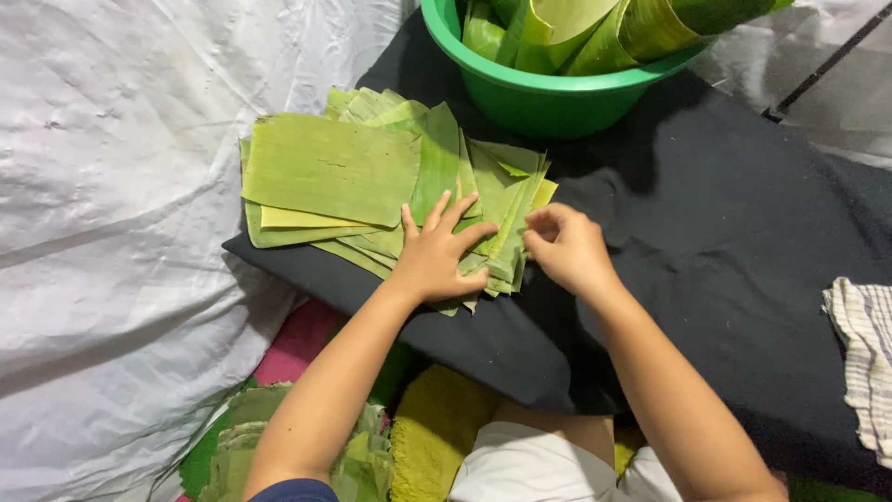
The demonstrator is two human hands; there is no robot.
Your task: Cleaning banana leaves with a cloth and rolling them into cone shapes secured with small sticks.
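**Two hands working one leaf stack**

Both hands sit on the pile of cut banana leaves [372, 177]. The left hand [439, 253] lies flat, fingers spread, pinning the stack; the right hand [565, 246] pinches a sheet's right edge. Peeling slowly while the left hand keeps its weight down should lift one sheet cleanly. To the right, black cloth [743, 232] offers room; the green basin [548, 93] crowds the far side.
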